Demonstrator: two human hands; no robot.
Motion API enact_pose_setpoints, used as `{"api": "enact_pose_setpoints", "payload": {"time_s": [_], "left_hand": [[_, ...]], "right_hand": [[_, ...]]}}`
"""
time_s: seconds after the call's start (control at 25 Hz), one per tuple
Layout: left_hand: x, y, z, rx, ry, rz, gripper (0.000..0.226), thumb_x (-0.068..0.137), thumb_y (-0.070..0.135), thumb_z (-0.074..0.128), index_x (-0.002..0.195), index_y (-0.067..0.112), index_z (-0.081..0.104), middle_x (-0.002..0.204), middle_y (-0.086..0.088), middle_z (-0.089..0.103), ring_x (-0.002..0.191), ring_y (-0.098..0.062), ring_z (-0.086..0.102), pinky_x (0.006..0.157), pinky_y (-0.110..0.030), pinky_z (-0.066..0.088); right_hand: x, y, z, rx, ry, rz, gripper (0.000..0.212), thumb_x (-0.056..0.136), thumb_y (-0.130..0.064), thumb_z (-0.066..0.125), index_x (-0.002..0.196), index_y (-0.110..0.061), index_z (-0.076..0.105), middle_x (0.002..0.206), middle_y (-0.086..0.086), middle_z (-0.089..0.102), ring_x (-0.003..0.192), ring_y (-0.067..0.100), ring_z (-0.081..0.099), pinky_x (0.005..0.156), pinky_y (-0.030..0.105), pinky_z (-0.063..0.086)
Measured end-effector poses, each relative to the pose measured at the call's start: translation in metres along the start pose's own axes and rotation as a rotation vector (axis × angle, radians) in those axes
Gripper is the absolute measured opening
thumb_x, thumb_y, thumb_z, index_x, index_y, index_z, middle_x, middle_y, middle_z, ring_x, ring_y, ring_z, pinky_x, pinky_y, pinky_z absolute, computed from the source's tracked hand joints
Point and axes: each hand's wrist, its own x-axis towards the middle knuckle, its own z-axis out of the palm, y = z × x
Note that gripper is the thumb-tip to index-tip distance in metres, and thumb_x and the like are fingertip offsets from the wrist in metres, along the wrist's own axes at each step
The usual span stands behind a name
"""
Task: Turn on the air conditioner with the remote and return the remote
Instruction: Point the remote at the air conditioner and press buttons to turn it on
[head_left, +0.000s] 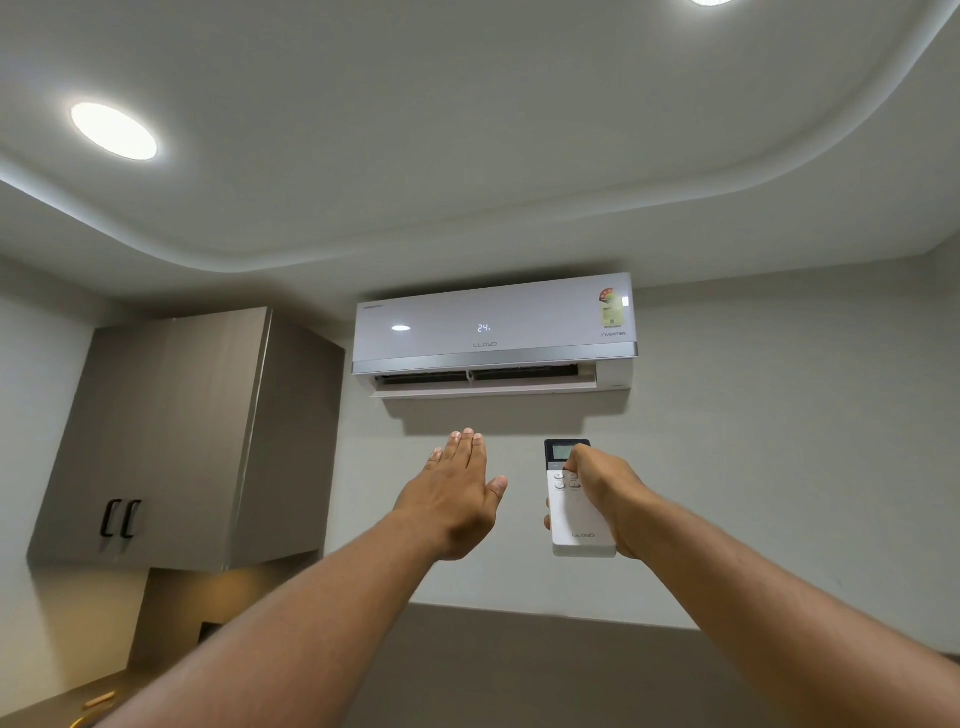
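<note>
A: Take the air conditioner (493, 332) on the wall as your mark. What's to its left?

B: Up on the smooth, pale ceiling (415, 130) there's a round lit lamp (113, 130), and lower down, a matte grey-brown wall cupboard (171, 436) with two curved black handles (120, 518).

A: And the unit itself?

B: A glossy white box with a silver strip along the bottom. Its display reads 24 and the flap under it stands open.

A: Where are your hands?

B: Both are raised below it. Your left hand (457, 493) is flat and empty, fingers pressed together and thumb out, under the unit's middle. Your right hand (605, 493) is under its right end, wrapped around the remote (571, 514), thumb on the buttons.

A: The remote?

B: A slim white slab with a dark screen on top, held upright toward the unit.
</note>
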Motion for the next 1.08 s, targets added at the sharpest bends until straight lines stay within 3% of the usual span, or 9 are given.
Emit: {"api": "enact_pose_setpoints", "payload": {"time_s": [0.16, 0.4, 0.48, 0.6, 0.76, 0.84, 1.08], "left_hand": [[0.0, 0.001, -0.002, -0.004, 0.001, 0.001, 0.068, 0.098, 0.05, 0.012, 0.151, 0.012, -0.007, 0.16, -0.004, -0.012, 0.145, -0.016, -0.011, 0.112, -0.032, -0.005], [-0.003, 0.001, -0.005, -0.006, 0.001, 0.001, 0.068, 0.099, 0.05, 0.012, 0.151, 0.012, -0.007, 0.16, -0.004, -0.012, 0.145, -0.016, -0.011, 0.111, -0.031, -0.006], [-0.004, 0.002, -0.006, -0.011, 0.001, 0.0, 0.068, 0.099, 0.05, 0.012, 0.151, 0.012, -0.007, 0.16, -0.004, -0.012, 0.145, -0.016, -0.011, 0.111, -0.031, -0.006], [-0.005, 0.003, -0.009, -0.02, -0.001, -0.002, 0.068, 0.099, 0.05, 0.013, 0.151, 0.012, -0.007, 0.16, -0.005, -0.011, 0.145, -0.017, -0.011, 0.112, -0.032, -0.006], [-0.008, 0.005, -0.012, -0.016, -0.006, -0.002, 0.068, 0.099, 0.05, 0.013, 0.151, 0.012, -0.007, 0.16, -0.005, -0.012, 0.145, -0.017, -0.011, 0.112, -0.033, -0.005], [-0.009, 0.007, -0.013, -0.019, -0.008, -0.002, 0.068, 0.099, 0.05, 0.013, 0.151, 0.012, -0.007, 0.16, -0.005, -0.012, 0.145, -0.017, -0.011, 0.113, -0.033, -0.005], [-0.015, 0.004, -0.016, -0.025, -0.014, -0.013, 0.068, 0.098, 0.049, 0.012, 0.151, 0.011, -0.006, 0.161, -0.006, -0.011, 0.145, -0.017, -0.011, 0.115, -0.034, -0.004]], "right_hand": [[0.0, -0.001, 0.0, 0.001, 0.008, 0.004, 0.045, 0.081, -0.02, 0.044, 0.119, -0.002, 0.063, 0.089, 0.019, 0.075, 0.076, 0.04, 0.074, 0.073, 0.039, 0.055], [-0.002, -0.004, -0.001, -0.005, 0.006, -0.015, 0.035, 0.081, -0.02, 0.047, 0.108, -0.005, 0.063, 0.091, 0.021, 0.076, 0.075, 0.039, 0.075, 0.07, 0.037, 0.056], [-0.002, -0.004, -0.001, -0.005, -0.002, -0.03, 0.031, 0.084, -0.026, 0.054, 0.105, -0.005, 0.062, 0.091, 0.02, 0.076, 0.076, 0.038, 0.075, 0.072, 0.037, 0.058], [-0.001, -0.003, 0.0, -0.04, -0.007, -0.067, 0.037, 0.078, -0.033, 0.073, 0.102, -0.008, 0.061, 0.093, 0.021, 0.076, 0.081, 0.037, 0.076, 0.084, 0.047, 0.06], [-0.002, -0.002, 0.003, -0.114, 0.037, -0.11, 0.041, 0.063, -0.032, 0.086, 0.089, -0.013, 0.06, 0.082, 0.015, 0.072, 0.072, 0.029, 0.073, 0.065, 0.034, 0.06], [-0.003, -0.003, 0.005, -0.173, 0.084, -0.14, 0.039, 0.064, -0.035, 0.083, 0.087, -0.015, 0.06, 0.081, 0.011, 0.068, 0.069, 0.024, 0.066, 0.053, 0.028, 0.049], [-0.005, -0.004, 0.006, -0.209, 0.12, -0.172, 0.035, 0.069, -0.036, 0.08, 0.087, -0.018, 0.056, 0.081, 0.008, 0.066, 0.068, 0.022, 0.062, 0.05, 0.026, 0.042]]}}
